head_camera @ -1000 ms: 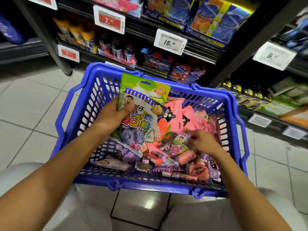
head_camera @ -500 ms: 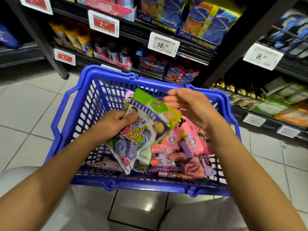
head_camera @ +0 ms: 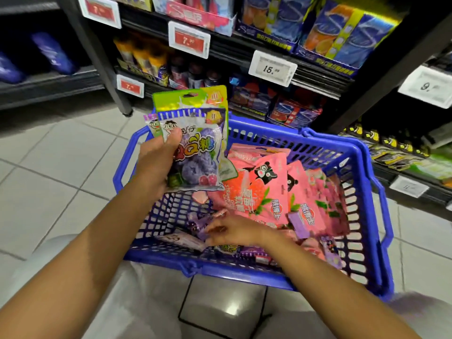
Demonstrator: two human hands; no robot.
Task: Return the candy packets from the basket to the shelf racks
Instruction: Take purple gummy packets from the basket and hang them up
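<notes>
Right hand blurred (its grip unclear).

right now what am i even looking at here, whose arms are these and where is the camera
The camera sits on a person's head, looking forward and down, so the two bare arms are the wearer's own. There is no robot. The left hand holds a small stack of candy packets upright above a blue shopping basket on a tiled shop floor. The front packet is purple with grapes; a green one shows behind it. The right hand reaches low into the basket among small purple sweets; whether it grips one is unclear. Pink strawberry packets lie inside. Shelves with price tags stand behind.
</notes>
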